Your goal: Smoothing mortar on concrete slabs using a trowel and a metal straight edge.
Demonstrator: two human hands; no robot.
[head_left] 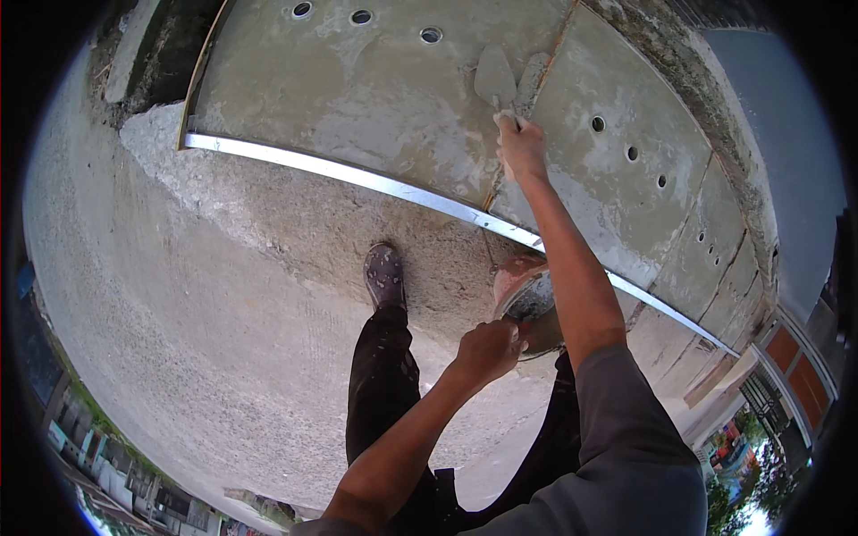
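Note:
My right hand (520, 147) is closed round the handle of a pointed trowel (495, 79). Its grey, mortar-smeared blade is over the wet cement slab (384, 107), close to a thin strip dividing the slab. Right beside the blade is a narrow grey shape; I cannot tell what it is. My left hand (490, 351) is closed at the near side of a reddish bucket (511, 279) with grey, wet-looking material inside. A bit of red shows by its fingers, but what they grip is mostly hidden. My right forearm covers part of the bucket.
A shiny metal bar (384, 182) runs along the slab's near edge. Several round pipe openings (431, 36) are set in the slab. My left shoe (384, 272) stands on rough concrete ground (223, 339). A wall (769, 116) rises at the far right, with a gate (778, 393) nearer.

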